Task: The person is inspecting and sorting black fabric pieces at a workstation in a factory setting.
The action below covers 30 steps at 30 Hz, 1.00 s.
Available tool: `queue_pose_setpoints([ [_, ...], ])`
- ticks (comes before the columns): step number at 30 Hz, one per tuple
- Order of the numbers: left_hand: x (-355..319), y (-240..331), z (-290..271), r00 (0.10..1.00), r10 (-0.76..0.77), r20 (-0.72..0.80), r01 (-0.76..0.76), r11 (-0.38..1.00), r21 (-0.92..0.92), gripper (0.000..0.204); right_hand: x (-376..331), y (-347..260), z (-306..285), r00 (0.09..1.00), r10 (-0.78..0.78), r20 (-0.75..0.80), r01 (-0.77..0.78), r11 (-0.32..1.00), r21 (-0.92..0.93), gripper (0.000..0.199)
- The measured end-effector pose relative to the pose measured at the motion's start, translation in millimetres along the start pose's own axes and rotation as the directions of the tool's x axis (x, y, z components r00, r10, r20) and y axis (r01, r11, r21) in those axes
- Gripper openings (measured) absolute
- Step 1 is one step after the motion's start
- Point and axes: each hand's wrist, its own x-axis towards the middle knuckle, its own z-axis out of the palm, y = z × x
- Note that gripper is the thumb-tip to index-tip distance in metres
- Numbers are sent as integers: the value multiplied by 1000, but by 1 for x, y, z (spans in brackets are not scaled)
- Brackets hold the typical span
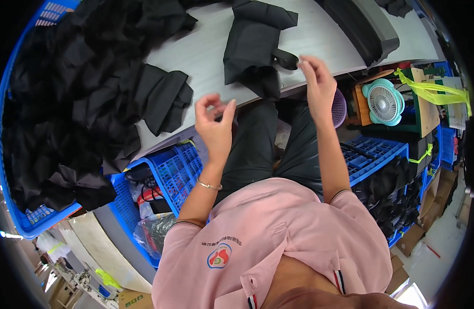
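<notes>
Head-worn fisheye, downward view

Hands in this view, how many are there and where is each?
2. The left hand is by the near edge of the table; the right hand is farther right, at the black strap. No others show.

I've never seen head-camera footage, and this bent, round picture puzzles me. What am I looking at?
There is no machine here, just a person's two bare hands. One wide fisheye camera on their head looks down, so straight edges bend and the person's pink shirt fills the bottom. Picture left is their left.

On the pale table lies a black fabric piece with a small loop. At left, more black fabric is heaped in a blue basket.

The right hand has its fingertips at the loop, seemingly pinching it. The left hand, fingers curled, shows nothing held.
</notes>
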Motion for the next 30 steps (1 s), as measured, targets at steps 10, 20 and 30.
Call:
queue_pose_setpoints([
  [10,60,-9,46,865,474,167,-495,746,445,24,-34,-29,44,980,-173,102,185,975,-119,32],
  [20,100,-5,16,971,233,-44,-221,956,195,21,20,6,-12,951,-85,-298,-19,943,-331,17],
  [30,109,15,16,821,452,347,-555,774,304,47,-15,-19,58,833,-448,326,552,723,-416,26],
])
